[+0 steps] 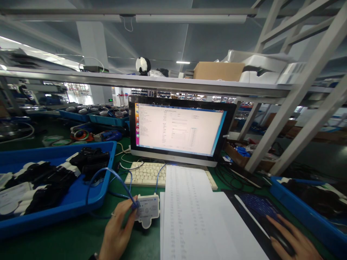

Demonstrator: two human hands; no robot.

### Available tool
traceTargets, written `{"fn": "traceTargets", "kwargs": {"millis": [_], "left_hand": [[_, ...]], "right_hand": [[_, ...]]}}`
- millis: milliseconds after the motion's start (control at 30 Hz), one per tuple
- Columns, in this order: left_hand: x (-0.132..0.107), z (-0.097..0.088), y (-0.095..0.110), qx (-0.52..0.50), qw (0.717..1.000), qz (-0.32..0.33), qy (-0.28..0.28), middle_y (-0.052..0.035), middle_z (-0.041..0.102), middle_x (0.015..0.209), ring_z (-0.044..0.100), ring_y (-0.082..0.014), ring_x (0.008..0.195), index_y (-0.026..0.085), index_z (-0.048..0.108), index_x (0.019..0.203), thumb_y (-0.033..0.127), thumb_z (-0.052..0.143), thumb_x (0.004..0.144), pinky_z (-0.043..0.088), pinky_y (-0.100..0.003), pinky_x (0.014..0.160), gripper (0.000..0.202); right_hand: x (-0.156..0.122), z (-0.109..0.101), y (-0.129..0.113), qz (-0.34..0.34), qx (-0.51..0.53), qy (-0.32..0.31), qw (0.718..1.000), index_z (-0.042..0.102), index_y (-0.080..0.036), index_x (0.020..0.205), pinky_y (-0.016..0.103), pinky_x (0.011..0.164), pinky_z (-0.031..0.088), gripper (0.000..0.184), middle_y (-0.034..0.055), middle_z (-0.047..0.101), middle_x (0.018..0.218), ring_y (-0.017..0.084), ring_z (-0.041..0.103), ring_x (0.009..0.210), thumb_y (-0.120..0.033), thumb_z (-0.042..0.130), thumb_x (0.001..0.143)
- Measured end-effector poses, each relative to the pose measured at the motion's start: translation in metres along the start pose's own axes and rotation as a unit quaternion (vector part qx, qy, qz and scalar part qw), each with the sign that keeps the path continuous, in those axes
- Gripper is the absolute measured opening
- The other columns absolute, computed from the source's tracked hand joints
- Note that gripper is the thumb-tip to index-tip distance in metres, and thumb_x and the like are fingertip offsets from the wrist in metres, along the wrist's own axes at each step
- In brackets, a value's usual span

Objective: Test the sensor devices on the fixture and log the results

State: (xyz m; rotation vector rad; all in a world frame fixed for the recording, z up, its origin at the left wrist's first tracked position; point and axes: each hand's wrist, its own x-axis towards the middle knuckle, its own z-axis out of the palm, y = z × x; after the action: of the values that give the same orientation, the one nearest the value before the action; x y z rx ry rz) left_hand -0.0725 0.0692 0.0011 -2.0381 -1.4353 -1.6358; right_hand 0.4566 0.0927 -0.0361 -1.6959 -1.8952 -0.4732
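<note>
White flat plastic box with a grey printed label (148,209): lay on its back at the middle of our clock face, just beside the papers, with its label up.
Left hand (119,224): sat at 8 o'clock from the box, thumb and fingers pinched on its near corner.
Thin blue cord (116,175): looped out toward 10 o'clock, with one end at the box by the fingertips. I could not tell if it was pushed all the way in.
Right hand (296,238): curled over a black computer mouse (278,236), far off between 3 and 4 o'clock.
Black-framed screen (176,130): shone at 1 o'clock, with a page of tiny writing, too small to read.
Cream keyboard (143,174): waited at 12 o'clock, partly under white printed papers (189,213), and no hand was on it.
Done so far: one box was in hand with the cord at it, and the page was up, so I guess this box was partway through.
Left over: many black and white parts (54,180) lay in the blue plastic tray (54,221) at 9 to 10 o'clock. I could not tell if they were finished or waiting.
</note>
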Motion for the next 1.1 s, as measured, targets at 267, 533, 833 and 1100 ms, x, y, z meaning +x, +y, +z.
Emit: {"fn": "traceTargets", "kwargs": {"millis": [267, 533, 833, 1100], "left_hand": [[0.000, -0.005, -0.004, 0.080, 0.980, -0.171, 0.063, -0.0100, 0.052, 0.100, 0.057, -0.0217, 0.081, 0.015, 0.045, 0.124, 0.043, 0.048, 0.083, 0.052, -0.033, 0.065, 0.050], [0.007, -0.004, -0.003, 0.153, 0.961, -0.221, -0.056, -0.0144, 0.052, 0.101, 0.053, -0.0281, 0.087, 0.011, 0.053, 0.112, 0.049, 0.032, 0.083, 0.049, -0.041, 0.066, 0.053], [0.008, -0.010, 0.015, 0.192, 0.979, -0.068, 0.001, -0.0220, 0.045, 0.122, 0.044, -0.0377, 0.117, 0.008, 0.056, 0.108, 0.040, 0.042, 0.087, 0.043, -0.055, 0.091, 0.040], [-0.037, 0.005, 0.079, 0.080, 0.954, 0.237, -0.163, -0.0091, 0.063, 0.116, 0.055, -0.0227, 0.114, 0.015, 0.062, 0.102, 0.019, 0.047, 0.086, 0.052, -0.035, 0.089, 0.023]], "right_hand": [[0.035, -0.039, -0.075, -0.108, -0.088, 0.046, 0.989, 0.068, -0.015, 0.093, 0.042, 0.087, 0.041, 0.035, 0.0109, 0.065, 0.094, 0.028, 0.055, 0.095, -0.036, 0.042, 0.083], [0.064, -0.035, -0.119, 0.005, -0.244, -0.189, 0.951, 0.067, -0.014, 0.096, 0.038, 0.075, 0.032, 0.027, 0.0102, 0.067, 0.080, 0.029, 0.055, 0.085, -0.011, 0.052, 0.074], [0.085, -0.043, -0.122, 0.109, -0.209, -0.194, 0.952, 0.063, -0.014, 0.090, 0.028, 0.054, 0.034, 0.017, 0.0124, 0.062, 0.085, 0.022, 0.061, 0.069, -0.012, 0.049, 0.078], [0.046, -0.050, -0.215, 0.265, 0.517, -0.213, 0.785, 0.061, -0.016, 0.083, 0.027, 0.044, 0.044, 0.042, 0.0063, 0.061, 0.064, 0.022, 0.060, 0.064, -0.056, 0.055, 0.070]]}}
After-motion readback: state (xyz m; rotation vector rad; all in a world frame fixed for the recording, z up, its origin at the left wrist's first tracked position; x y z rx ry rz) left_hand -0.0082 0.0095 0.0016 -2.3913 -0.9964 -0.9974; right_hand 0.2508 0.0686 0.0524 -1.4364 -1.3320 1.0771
